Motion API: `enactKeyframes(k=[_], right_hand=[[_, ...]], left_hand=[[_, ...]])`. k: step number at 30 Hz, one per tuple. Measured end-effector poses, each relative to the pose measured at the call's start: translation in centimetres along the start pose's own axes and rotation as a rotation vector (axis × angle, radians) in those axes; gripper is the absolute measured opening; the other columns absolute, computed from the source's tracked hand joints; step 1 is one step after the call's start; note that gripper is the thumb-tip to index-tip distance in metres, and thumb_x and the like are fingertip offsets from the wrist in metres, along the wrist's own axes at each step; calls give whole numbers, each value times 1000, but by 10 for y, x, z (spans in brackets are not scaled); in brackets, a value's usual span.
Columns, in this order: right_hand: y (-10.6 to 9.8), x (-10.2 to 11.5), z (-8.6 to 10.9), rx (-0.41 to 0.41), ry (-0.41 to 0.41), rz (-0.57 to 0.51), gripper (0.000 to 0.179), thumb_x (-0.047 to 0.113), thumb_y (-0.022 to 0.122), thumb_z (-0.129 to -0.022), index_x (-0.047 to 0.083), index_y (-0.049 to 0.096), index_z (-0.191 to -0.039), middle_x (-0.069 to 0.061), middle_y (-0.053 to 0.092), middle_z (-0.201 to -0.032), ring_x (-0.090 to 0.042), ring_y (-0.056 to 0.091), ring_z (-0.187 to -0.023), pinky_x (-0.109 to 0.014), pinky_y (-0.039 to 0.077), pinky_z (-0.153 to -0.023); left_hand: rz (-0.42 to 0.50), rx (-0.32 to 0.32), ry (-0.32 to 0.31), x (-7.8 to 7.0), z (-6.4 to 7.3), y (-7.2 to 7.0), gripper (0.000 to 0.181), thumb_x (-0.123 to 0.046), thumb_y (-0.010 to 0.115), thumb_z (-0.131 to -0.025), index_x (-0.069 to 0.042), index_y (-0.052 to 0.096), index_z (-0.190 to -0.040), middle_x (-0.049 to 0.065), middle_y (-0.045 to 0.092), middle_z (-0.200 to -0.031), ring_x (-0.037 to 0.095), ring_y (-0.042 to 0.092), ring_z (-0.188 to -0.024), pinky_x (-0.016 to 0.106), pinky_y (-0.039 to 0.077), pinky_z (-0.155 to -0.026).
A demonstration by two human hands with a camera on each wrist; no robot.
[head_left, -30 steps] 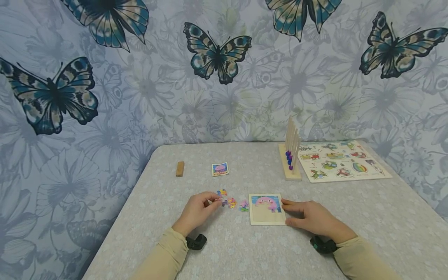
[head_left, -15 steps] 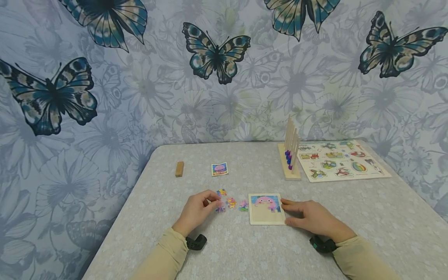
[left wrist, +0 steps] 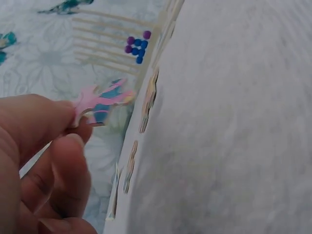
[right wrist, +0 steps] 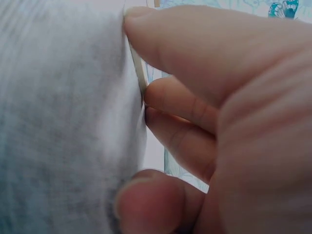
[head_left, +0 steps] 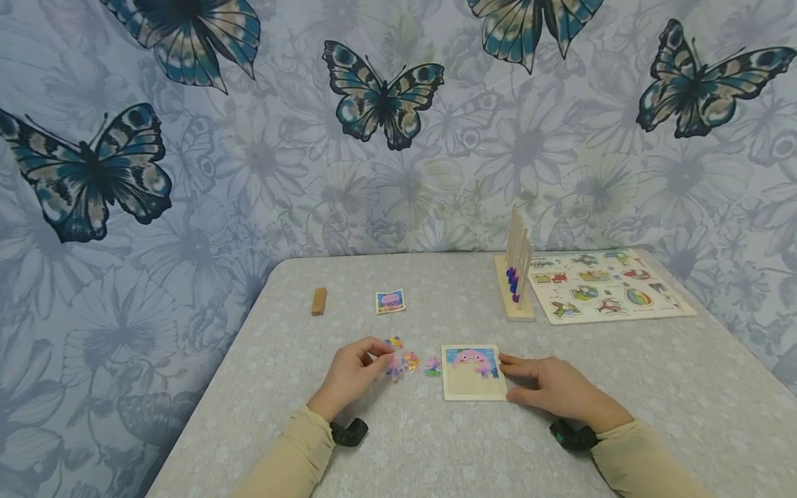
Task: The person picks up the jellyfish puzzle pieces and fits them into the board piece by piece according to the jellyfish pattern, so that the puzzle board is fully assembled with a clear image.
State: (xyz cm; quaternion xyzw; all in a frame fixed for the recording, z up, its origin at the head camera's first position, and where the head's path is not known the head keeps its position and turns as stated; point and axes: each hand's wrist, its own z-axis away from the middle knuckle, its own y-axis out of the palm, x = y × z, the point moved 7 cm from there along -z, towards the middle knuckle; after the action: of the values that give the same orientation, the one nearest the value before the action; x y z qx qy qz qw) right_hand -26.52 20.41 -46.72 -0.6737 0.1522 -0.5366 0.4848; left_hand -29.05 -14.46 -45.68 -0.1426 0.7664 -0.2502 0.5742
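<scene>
My left hand (head_left: pixel 353 370) pinches a pink and blue jigsaw piece (left wrist: pixel 100 105) between thumb and fingertips, held up off the table in the left wrist view. Just beyond it lie several loose jigsaw pieces (head_left: pixel 411 360), one of them a pink and green piece (head_left: pixel 432 366) beside the frame. The square puzzle board (head_left: pixel 457 389) has a pink creature's upper part filled in, its lower part bare wood. Along its right edge rest the thumb and fingertips of my right hand (head_left: pixel 551 386); the right wrist view shows them against that thin edge.
Toward the back are a small wooden block (head_left: pixel 319 301) and a picture card (head_left: pixel 390 301) with a pink creature. Back right stands a wooden peg rack (head_left: pixel 520 312) with blue and purple beads, next to a large picture board (head_left: pixel 598 297). A patterned wall hanging closes off the table's far side.
The jigsaw piece in my left hand has turned and now points more downward from the fingertips. My right hand and the puzzle board have stayed in place.
</scene>
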Motion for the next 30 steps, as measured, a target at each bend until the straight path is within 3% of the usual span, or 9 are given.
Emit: enactKeyframes(k=[3, 6, 10, 14, 22, 26, 30], right_hand=[[1, 0, 1, 5, -8, -7, 61, 48, 76, -91, 17, 64, -142, 2, 52, -154, -3, 28, -57, -22, 31, -54], [2, -1, 4, 19, -4, -12, 62, 49, 75, -91, 17, 63, -142, 2, 52, -155, -3, 27, -55, -23, 30, -53], [2, -4, 5, 18, -4, -11, 62, 49, 75, -91, 17, 63, -143, 1, 51, -155, -3, 26, -53, -22, 30, -52], [0, -5, 4, 9, -16, -14, 62, 49, 75, -91, 17, 63, -143, 1, 52, -155, -3, 26, -53, -22, 29, -51], [1, -5, 3, -1, -29, -16, 60, 48, 75, -91, 17, 64, -142, 1, 53, -153, -2, 28, -54, -22, 33, -53], [1, -3, 2, 3, -34, -16, 60, 48, 75, -92, 17, 64, -142, 1, 53, -153, -2, 28, -56, -22, 38, -59], [0, -1, 1, -2, -53, 1, 60, 49, 74, -92, 17, 64, -142, 1, 53, -153, -1, 28, -57, -22, 40, -64]], left_hand=[[60, 19, -8, -9, -1, 6, 12, -24, 73, -98, -20, 76, -108, -5, 71, -92, 10, 56, -61, 25, 48, -54], [94, 81, 5, -27, -3, 19, 16, -25, 72, -99, -16, 77, -111, -4, 73, -94, 11, 58, -62, 25, 50, -57], [53, 168, 27, -50, -12, 42, 13, -27, 73, -98, -20, 78, -108, -7, 73, -90, 9, 58, -65, 24, 49, -57], [15, 209, 18, -64, -23, 67, 17, -24, 71, -98, -19, 77, -113, -8, 71, -90, 8, 58, -66, 24, 48, -57], [-84, 240, -18, -71, -41, 111, 14, -23, 70, -98, -23, 79, -108, -9, 70, -92, 6, 58, -76, 25, 47, -63], [-198, 246, -24, -70, -43, 122, 11, -28, 70, -99, -27, 78, -107, -14, 69, -91, 3, 58, -78, 26, 46, -67], [-306, 219, 24, -71, -42, 125, 10, -30, 72, -98, -28, 78, -105, -15, 67, -90, 0, 57, -76, 24, 45, -66]])
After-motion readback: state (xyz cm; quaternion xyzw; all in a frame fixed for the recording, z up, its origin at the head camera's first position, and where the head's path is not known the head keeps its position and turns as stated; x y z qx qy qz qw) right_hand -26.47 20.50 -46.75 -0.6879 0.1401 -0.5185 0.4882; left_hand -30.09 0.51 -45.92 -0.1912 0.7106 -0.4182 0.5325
